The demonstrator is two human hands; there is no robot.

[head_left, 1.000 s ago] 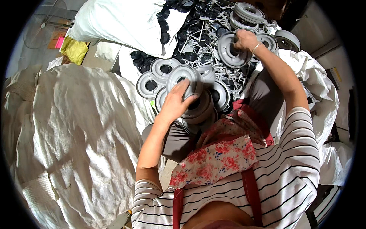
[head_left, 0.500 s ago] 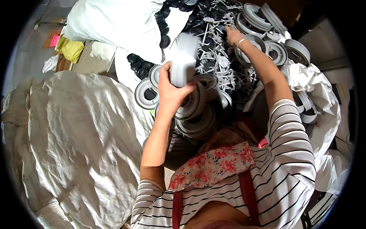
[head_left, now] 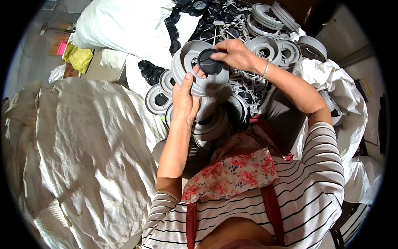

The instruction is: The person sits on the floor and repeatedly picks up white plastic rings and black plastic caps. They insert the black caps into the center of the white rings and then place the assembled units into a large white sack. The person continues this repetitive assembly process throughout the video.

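My left hand (head_left: 186,97) grips a grey plastic ring-shaped wheel (head_left: 179,68) from its near left side, with some fingertips showing through the central hole. The wheel is tilted, its open face toward me. Between the fingers of my right hand (head_left: 235,54) is a round black cap (head_left: 209,62), held over the wheel's hole. Whether the cap touches the wheel I cannot tell. Below the raised wheel lie several more grey wheels (head_left: 157,108), stacked near my lap; the one at the left has a black centre.
Black caps (head_left: 153,74) and thin white plastic pieces (head_left: 244,88) lie heaped behind my hands. More grey wheels (head_left: 265,20) are piled at the far right. A full white sack (head_left: 120,25) stands at the far left, a large pale sheet (head_left: 87,153) at the left.
My right hand has come back from the pile toward the left wheel, now holding a black cap. My left hand has turned the wheel from edge-on to face me.
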